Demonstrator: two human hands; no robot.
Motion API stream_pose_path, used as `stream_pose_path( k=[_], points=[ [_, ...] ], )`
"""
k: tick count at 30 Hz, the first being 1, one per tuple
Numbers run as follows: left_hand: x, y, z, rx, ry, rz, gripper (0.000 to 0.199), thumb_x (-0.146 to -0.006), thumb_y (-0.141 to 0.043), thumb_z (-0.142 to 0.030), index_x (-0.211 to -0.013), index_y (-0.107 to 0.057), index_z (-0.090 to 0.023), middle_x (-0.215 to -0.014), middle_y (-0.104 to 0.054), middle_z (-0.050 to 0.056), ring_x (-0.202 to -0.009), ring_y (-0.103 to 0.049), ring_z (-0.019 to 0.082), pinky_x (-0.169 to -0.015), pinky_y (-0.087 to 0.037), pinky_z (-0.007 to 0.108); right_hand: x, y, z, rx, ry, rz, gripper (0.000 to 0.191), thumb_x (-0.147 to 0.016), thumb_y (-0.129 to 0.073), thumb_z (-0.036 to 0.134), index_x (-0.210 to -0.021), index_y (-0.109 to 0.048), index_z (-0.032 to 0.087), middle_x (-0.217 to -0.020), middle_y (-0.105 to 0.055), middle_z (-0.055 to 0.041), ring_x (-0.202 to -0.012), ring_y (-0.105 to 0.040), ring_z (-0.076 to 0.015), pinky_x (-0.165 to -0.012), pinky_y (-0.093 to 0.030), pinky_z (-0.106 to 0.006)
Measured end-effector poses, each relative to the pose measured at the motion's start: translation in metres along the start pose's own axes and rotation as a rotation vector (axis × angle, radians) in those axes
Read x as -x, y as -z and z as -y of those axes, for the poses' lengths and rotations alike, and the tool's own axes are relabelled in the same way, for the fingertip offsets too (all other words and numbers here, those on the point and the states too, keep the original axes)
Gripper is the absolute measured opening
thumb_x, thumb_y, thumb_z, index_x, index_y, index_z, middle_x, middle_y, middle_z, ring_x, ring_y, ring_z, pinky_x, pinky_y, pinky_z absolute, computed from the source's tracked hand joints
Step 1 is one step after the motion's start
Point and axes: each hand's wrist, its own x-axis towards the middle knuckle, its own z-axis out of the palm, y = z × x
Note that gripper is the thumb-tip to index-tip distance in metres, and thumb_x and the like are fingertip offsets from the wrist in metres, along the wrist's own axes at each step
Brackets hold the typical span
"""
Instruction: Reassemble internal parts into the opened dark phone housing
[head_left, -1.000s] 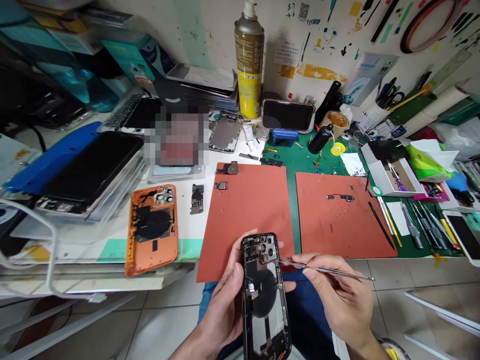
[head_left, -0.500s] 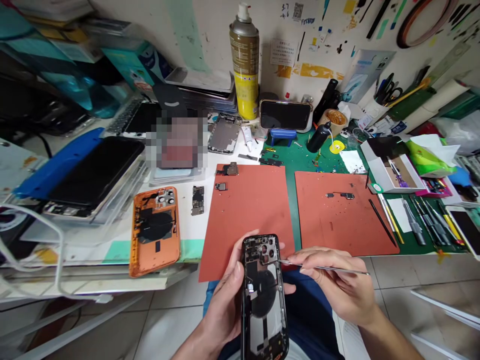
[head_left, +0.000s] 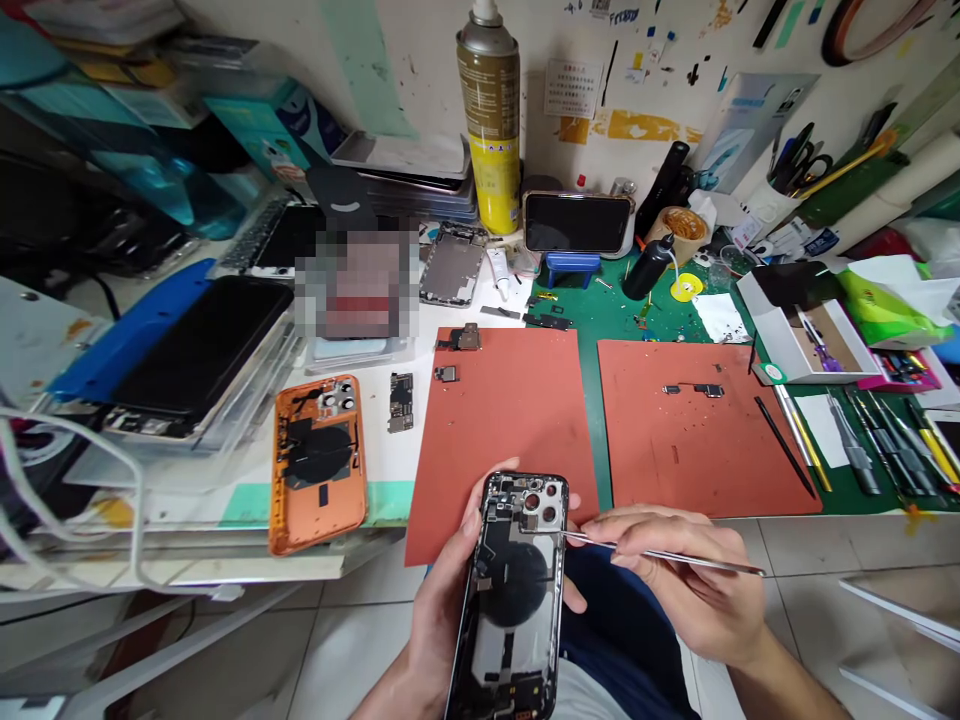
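Phone housing cradled in left hand, thumb along one long edge, fingertips showing past the other. Thin metal tool pinched narrowly in right hand (fingers close to its tip), tip at the housing's edge, just below camera rings. Beyond, red mat; farther left, orange housing beside circuit board.

Opened black phone housing, tilted

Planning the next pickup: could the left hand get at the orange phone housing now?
Probably not: the left hand grips the black housing, though the path to the orange housing looks open.
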Motion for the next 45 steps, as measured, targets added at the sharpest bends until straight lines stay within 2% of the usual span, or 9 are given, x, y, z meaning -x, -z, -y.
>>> stream_pose_path(
  k=[5, 10, 17, 24, 29, 34, 41, 45],
  points=[
    [0.0, -0.002, -0.001, 0.022, 0.024, 0.011, 0.073, -0.11, -0.044, -0.055, -0.173, -0.012, -0.041, -0.136, -0.076, 0.019, -0.07, -0.08, 0.031, -0.062, -0.059, 0.041, 0.002, 0.001, 0.003, 0.042, 0.03, 0.029, 0.045, -0.095, -0.061, -0.01, -0.124, -0.072, 0.023, -0.119, -0.084, -0.0078, -0.109, -0.082, -0.0227, -0.095, -0.07, -0.037],
    [-0.002, -0.003, -0.001, 0.017, 0.01, 0.029, 0.07, -0.109, -0.047, -0.056, -0.172, -0.018, -0.046, -0.149, -0.068, 0.019, -0.074, -0.082, 0.032, -0.06, -0.059, 0.04, 0.002, 0.0, 0.008, 0.104, 0.092, 0.046, 0.047, -0.092, -0.059, -0.012, -0.126, -0.071, 0.019, -0.118, -0.084, -0.0108, -0.111, -0.082, -0.0242, -0.098, -0.07, -0.038],
    [0.0, -0.004, -0.002, 0.002, 0.001, 0.016, 0.067, -0.109, -0.046, -0.054, -0.171, -0.022, -0.044, -0.148, -0.068, 0.02, -0.073, -0.081, 0.031, -0.061, -0.059, 0.04, 0.008, -0.003, 0.007, 0.112, 0.098, 0.045, 0.053, -0.09, -0.06, -0.013, -0.132, -0.069, 0.019, -0.127, -0.082, -0.0118, -0.115, -0.081, -0.0245, -0.1, -0.069, -0.038],
    [-0.002, 0.0, 0.0, 0.034, -0.006, 0.053, 0.069, -0.108, -0.048, -0.057, -0.17, -0.02, -0.043, -0.147, -0.069, 0.02, -0.074, -0.082, 0.033, -0.065, -0.059, 0.043, 0.007, -0.004, 0.005, 0.132, 0.092, 0.038, 0.052, -0.09, -0.058, -0.014, -0.129, -0.07, 0.018, -0.126, -0.082, -0.0125, -0.114, -0.082, -0.0259, -0.1, -0.07, -0.042],
    [-0.003, 0.0, -0.001, 0.043, -0.007, 0.051, 0.062, -0.11, -0.048, -0.056, -0.167, -0.03, -0.038, -0.146, -0.069, 0.02, -0.081, -0.083, 0.032, -0.063, -0.06, 0.039, 0.007, -0.004, 0.006, 0.134, 0.082, 0.038, 0.056, -0.092, -0.058, -0.011, -0.135, -0.068, 0.023, -0.126, -0.083, -0.0109, -0.113, -0.082, -0.0273, -0.098, -0.071, -0.045],
    [-0.003, 0.0, -0.001, 0.062, -0.002, 0.034, 0.059, -0.109, -0.05, -0.055, -0.164, -0.035, -0.038, -0.144, -0.071, 0.018, -0.083, -0.083, 0.032, -0.067, -0.062, 0.042, 0.007, -0.005, 0.008, 0.146, 0.057, 0.022, 0.057, -0.091, -0.06, -0.01, -0.135, -0.069, 0.026, -0.125, -0.083, -0.0086, -0.112, -0.083, -0.0275, -0.098, -0.071, -0.045],
    [-0.002, -0.003, 0.002, 0.024, -0.022, 0.041, 0.065, -0.111, -0.044, -0.054, -0.17, -0.02, -0.041, -0.146, -0.069, 0.021, -0.075, -0.082, 0.032, -0.06, -0.059, 0.039, 0.003, -0.009, 0.01, 0.161, 0.108, 0.012, 0.06, -0.088, -0.061, -0.013, -0.137, -0.069, 0.021, -0.128, -0.082, -0.0112, -0.11, -0.083, -0.0272, -0.094, -0.073, -0.041],
    [-0.001, -0.003, 0.002, 0.012, -0.032, 0.056, 0.063, -0.111, -0.042, -0.053, -0.169, -0.021, -0.04, -0.147, -0.068, 0.021, -0.076, -0.082, 0.032, -0.06, -0.059, 0.039, 0.003, -0.011, 0.012, 0.182, 0.134, -0.009, 0.063, -0.087, -0.064, -0.014, -0.139, -0.069, 0.021, -0.127, -0.082, -0.0115, -0.109, -0.083, -0.0276, -0.094, -0.073, -0.042]
  ],
)
